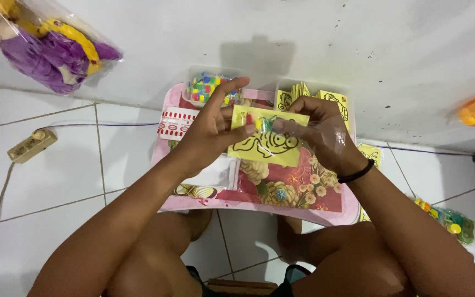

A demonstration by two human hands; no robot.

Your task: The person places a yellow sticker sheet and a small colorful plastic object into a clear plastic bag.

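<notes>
- The person sits on the white tiled floor (56,181) with bare knees tucked under the near edge of a small pink table with a floral top (281,192).
- Above the middle of that table, the left hand (210,129) is pinched shut on the left edge of a yellow card printed with a black line drawing, sleeved in clear plastic (265,144).
- The right hand (320,129), a black band at its wrist, grips the same card at its upper right corner, fingers curled closed on it.
- On the table's far left sits a clear plastic tub of small multicoloured pieces (207,88); on its far right, a stack of similar yellow cards (333,102).
- Left of the table, a beige power strip (31,146) lies on the floor.
- Beyond the table's far left, a bagged doll in purple and yellow (45,47) rests against the wall.
</notes>
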